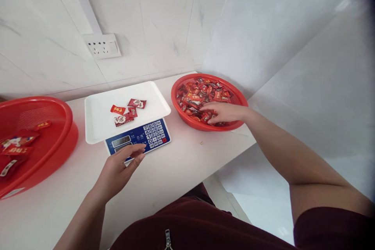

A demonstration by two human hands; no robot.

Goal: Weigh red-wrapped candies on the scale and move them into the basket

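My right hand [223,112] reaches into a red plastic basket [187,120] filled with small wrapped candies [191,97]. Its fingers are spread and touch the candies, and nothing shows gripped in them. My left hand [123,167] hovers at the front edge of a digital scale [151,149], thumb apart from the fingers, holding nothing. It covers part of the scale's display and lower panel. On the scale lies a white tray [101,109] bearing several red candy packets [132,112], grouped right of its middle.
At the left, another red basket [63,144] holds a few larger red packets [17,150]. A tiny scrap [201,143] lies on the white table [181,164]. Behind stand a tiled wall and a power socket [102,46]; a pale panel [281,39] rises at the right.
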